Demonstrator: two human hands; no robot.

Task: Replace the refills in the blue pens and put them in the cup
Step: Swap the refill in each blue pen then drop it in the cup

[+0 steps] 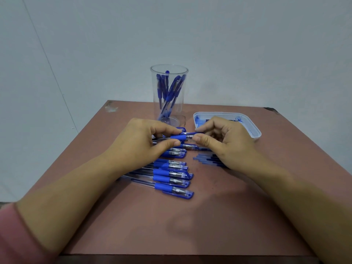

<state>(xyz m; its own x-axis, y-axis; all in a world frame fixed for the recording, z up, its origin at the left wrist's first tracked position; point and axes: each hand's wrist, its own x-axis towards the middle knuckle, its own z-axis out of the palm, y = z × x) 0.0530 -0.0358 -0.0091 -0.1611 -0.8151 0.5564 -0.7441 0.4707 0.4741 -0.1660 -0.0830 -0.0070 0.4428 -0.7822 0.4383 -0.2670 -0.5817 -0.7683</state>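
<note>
Both hands are on one pen (179,137) over the middle of the table (209,216). The left hand (144,138) pinches the blue grip and the right hand (222,139) pinches the tip end, probably to unscrew it. Spare refills (207,160) lie handy nearby, and the cup (182,111) waits by the far edge.

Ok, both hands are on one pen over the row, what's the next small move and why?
Probably twist the two ends apart. The left hand pinches the pen at its blue grip, the right hand pinches the tip end, so the joint sits between them. Loose refills lie ready by the right hand.
</note>
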